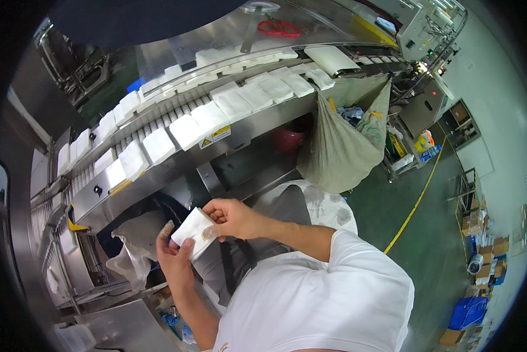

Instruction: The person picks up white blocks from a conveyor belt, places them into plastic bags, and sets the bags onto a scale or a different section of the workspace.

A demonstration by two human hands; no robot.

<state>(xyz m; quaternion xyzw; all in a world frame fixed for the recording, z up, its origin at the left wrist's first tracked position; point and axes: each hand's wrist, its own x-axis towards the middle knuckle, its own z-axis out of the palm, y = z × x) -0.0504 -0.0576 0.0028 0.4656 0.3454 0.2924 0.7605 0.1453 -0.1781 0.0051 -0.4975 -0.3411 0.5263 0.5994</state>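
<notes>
Between my two hands is a folded white pad point(193, 230), like a stack of tissue or wipes, tilted above my lap. My left hand point(176, 258) grips its lower left edge, thumb on the near face and a finger behind. From the other side, my right hand point(237, 219) pinches the upper right edge. What looks like a pale wrap covers a left fingertip and the right thumb. Beyond the hands, a roller conveyor point(177, 111) carries rows of similar white pads point(231, 104), some flat and some overlapping.
A grey cloth sack point(340, 144) hangs open at the conveyor's right end. Torn clear plastic point(131, 246) hangs left of my hands, below the conveyor. Red scissors-like loops point(278, 27) lie on the metal top behind. Cardboard boxes point(473, 223) and a blue crate point(468, 312) line the right wall.
</notes>
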